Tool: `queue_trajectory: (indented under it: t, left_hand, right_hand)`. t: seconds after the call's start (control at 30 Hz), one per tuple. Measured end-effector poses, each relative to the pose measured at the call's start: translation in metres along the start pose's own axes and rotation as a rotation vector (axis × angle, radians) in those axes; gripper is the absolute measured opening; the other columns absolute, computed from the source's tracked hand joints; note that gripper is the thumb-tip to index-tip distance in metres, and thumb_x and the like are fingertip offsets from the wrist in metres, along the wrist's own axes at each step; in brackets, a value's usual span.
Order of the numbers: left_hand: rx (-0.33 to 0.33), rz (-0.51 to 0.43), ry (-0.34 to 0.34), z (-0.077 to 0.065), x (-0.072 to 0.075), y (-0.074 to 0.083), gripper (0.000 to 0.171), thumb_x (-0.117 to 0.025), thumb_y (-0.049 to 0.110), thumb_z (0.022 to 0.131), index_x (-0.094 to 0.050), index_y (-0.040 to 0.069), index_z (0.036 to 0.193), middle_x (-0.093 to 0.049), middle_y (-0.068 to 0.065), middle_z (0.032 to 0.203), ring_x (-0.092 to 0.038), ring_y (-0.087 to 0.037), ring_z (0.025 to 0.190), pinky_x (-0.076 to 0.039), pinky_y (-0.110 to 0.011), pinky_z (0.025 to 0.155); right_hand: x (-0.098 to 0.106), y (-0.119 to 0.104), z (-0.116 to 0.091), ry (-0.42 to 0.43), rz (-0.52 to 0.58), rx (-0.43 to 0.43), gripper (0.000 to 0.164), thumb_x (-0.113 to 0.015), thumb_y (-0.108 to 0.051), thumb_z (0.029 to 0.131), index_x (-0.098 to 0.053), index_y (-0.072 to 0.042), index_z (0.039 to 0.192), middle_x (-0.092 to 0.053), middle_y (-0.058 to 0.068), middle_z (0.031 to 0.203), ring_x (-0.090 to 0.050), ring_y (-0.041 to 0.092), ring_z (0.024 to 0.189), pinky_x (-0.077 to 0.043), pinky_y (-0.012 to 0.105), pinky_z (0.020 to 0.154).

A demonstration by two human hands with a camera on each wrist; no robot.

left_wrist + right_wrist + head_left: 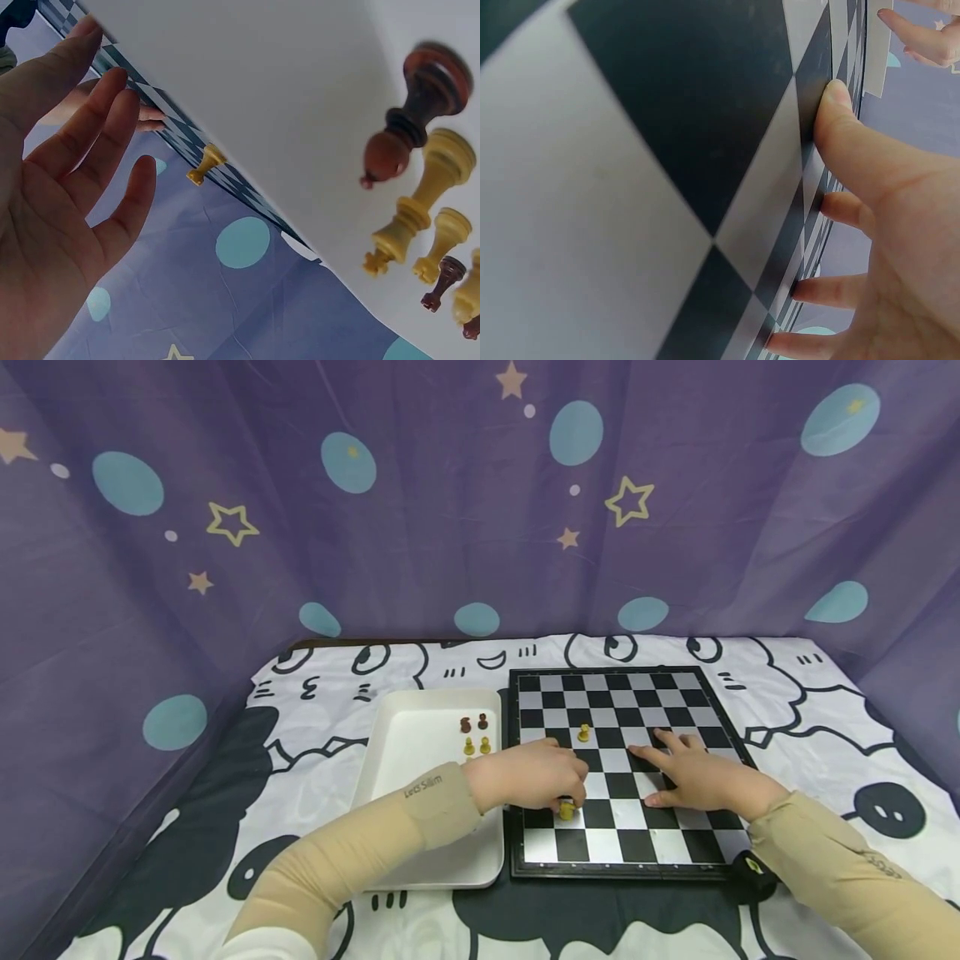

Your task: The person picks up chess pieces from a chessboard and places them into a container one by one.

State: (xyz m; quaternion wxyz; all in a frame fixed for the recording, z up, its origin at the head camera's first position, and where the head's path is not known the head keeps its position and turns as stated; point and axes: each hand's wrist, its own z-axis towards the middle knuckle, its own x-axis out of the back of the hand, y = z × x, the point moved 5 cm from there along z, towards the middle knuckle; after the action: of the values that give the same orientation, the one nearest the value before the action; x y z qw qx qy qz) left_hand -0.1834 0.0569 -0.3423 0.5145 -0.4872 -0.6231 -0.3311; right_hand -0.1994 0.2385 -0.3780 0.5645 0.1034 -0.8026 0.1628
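My left hand point(536, 772) reaches over the tray's right side onto the chessboard point(667, 852). Its curled thumb and fingertips are around a yellow chess piece point(566, 811) near the board's front left; the kind is unclear. In the left wrist view the left hand point(67, 195) shows its palm, and that piece is hidden. Another yellow chess piece point(583, 733) stands farther back on the board. My right hand point(701, 777) rests on the board's right half with fingers spread. In the right wrist view the right hand point(900, 217) holds nothing.
A white tray point(420, 872) stands left of the board. It holds several chess pieces, including a dark red bishop point(416, 112), a yellow king point(424, 195) and a yellow rook point(442, 244). A small black object point(753, 877) sits at the board's front right corner. A purple curtain point(480, 510) hangs behind.
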Motion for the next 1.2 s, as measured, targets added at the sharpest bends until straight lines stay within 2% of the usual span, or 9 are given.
queue_trajectory:
  t: [0.3,0.6,0.77,0.93,1.2]
  left_hand:
    - [-0.012,0.011,0.015,0.0,0.001,0.0,0.019,-0.071,0.027,0.083,-0.073,0.031,0.102,-0.063,0.011,0.102,-0.056,-0.005,0.093,-0.043,-0.024,0.077]
    - [-0.006,0.028,0.0,0.0,0.002,0.0,0.019,-0.071,0.029,0.083,-0.073,0.031,0.102,-0.062,0.011,0.101,-0.056,-0.005,0.094,-0.044,-0.024,0.078]
    - [0.007,0.032,0.022,-0.001,0.005,-0.004,0.019,-0.072,0.03,0.082,-0.073,0.031,0.101,-0.06,0.011,0.096,-0.056,-0.005,0.093,-0.042,-0.024,0.074]
    - [0.014,0.041,0.047,-0.004,0.006,-0.006,0.016,-0.071,0.03,0.082,-0.073,0.029,0.099,-0.059,0.01,0.092,-0.055,-0.005,0.09,-0.041,-0.025,0.073]
    - [0.051,0.037,0.058,-0.016,0.012,-0.009,0.022,-0.07,0.034,0.082,-0.073,0.028,0.103,-0.062,0.011,0.101,-0.057,-0.005,0.097,-0.043,-0.025,0.078]
  right_hand:
    - [0.0,0.0,0.001,-0.003,0.009,-0.003,0.081,-0.062,-0.06,0.078,-0.042,-0.014,0.141,-0.025,0.033,0.145,-0.029,0.06,0.124,-0.043,0.068,0.083]
    - [-0.001,-0.001,0.002,-0.008,0.006,-0.007,0.081,-0.062,-0.061,0.078,-0.042,-0.014,0.141,-0.025,0.033,0.145,-0.029,0.059,0.125,-0.044,0.067,0.084]
    - [0.002,-0.001,0.002,-0.004,-0.005,0.002,0.08,-0.062,-0.06,0.078,-0.042,-0.015,0.141,-0.026,0.034,0.144,-0.029,0.06,0.123,-0.044,0.067,0.082]
    - [0.002,-0.001,0.001,-0.01,-0.013,-0.002,0.08,-0.063,-0.059,0.078,-0.042,-0.015,0.141,-0.026,0.034,0.144,-0.029,0.06,0.123,-0.044,0.067,0.082]
    - [0.001,-0.001,0.0,-0.017,-0.006,-0.011,0.079,-0.064,-0.058,0.078,-0.042,-0.014,0.14,-0.026,0.035,0.143,-0.029,0.06,0.123,-0.044,0.067,0.083]
